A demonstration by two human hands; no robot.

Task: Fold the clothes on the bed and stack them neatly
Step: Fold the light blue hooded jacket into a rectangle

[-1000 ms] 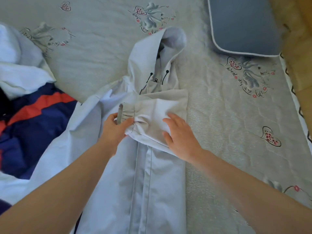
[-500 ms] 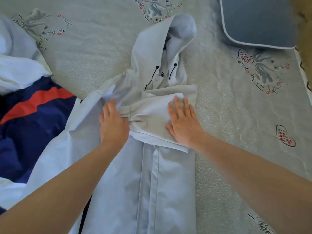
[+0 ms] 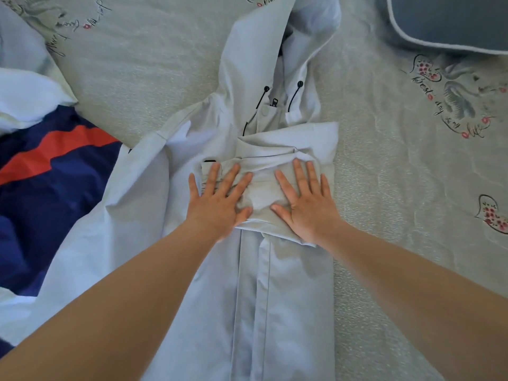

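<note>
Hands flat side by side, left hand (image 3: pixel 220 199) and right hand (image 3: pixel 305 199) with fingers straight, pressing the folded sleeve (image 3: pixel 264 188) across the pale grey hooded jacket (image 3: pixel 275 298), spread on the printed bedspread (image 3: pixel 137 64), navy-and-red garment (image 3: pixel 49 174) at left, blue pillow (image 3: pixel 453 20) beyond.

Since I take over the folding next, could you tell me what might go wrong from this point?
The folded sleeve is bunched and held flat only by the left hand and right hand; it may spring back once released. The jacket's left side still spreads over the navy and red garment, so folding it in could drag that piece along.
</note>
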